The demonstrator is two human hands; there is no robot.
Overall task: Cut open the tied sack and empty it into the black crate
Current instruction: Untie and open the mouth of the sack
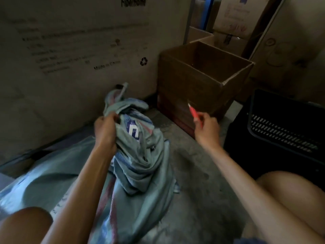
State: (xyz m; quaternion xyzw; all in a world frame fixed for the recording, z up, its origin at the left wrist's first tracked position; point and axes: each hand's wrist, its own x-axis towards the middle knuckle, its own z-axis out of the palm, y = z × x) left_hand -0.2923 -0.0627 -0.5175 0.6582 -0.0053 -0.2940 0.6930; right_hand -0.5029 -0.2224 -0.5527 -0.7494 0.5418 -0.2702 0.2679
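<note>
- The woven plastic sack (140, 166) is lying slumped on the concrete floor (202, 182) between the person's knees, with its twisted, bunched neck pointing away towards the large printed carton (70, 59).
- The left hand (105, 131) is gripping the gathered neck, its fingers curled tight round a fistful of the grey-green weave just below the top tail.
- The right hand (207, 127) is pinching a red utility knife (193, 111), fingers closed on the handle and the pale blade angling up and left. The knife is hovering well apart from the sack.
- The black crate (281, 127) is sitting on the right, beside an open cardboard box (202, 80), and is not touching the sack.
- The fabric is folding and creasing freely, so it is probably behaving as thin, limp and slick material. It is likely sliding through a loose grip and dodging the blade unless it is pulled taut.
- The body is spreading wide and sagging, which is suggesting bulky, loose contents. The weight cannot be told.
- The best hold is probably where the left hand is already gripping, tensioning the neck so the blade is cutting above the fist and away from the fingers.
- For tipping, the bottom corners are looking like the sensible hold.
</note>
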